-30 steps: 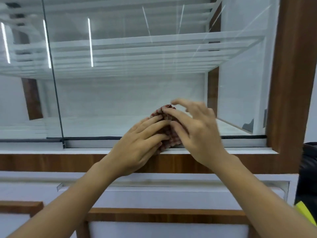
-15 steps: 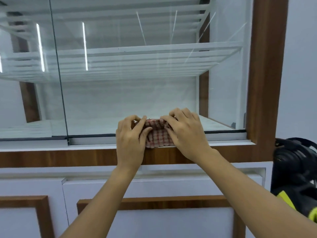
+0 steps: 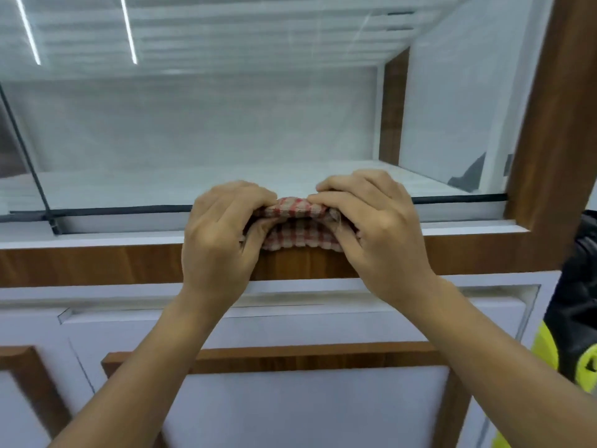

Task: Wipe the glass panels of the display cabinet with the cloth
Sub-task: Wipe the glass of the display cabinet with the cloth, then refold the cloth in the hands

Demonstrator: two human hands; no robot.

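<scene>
The display cabinet (image 3: 549, 130) fills most of what I see, its brown wooden frame running up the right side and across below the glass. The big glass panel (image 3: 226, 124) in front of me shows white shelves behind it and bright strips of reflected light near the top left. A dark seal runs along the foot of the panel, above a white ledge (image 3: 97, 239). Lower down are white cupboard doors (image 3: 290, 415) with wood trim. At the far right edge sits something black and yellow (image 3: 575, 344), only partly visible. My left hand (image 3: 219, 240) and my right hand (image 3: 374, 234) are side by side at the ledge, fingers curled, each pinching one end of the folded red-and-white checked cloth (image 3: 298, 229) bunched between them, just at the foot of the glass.
</scene>
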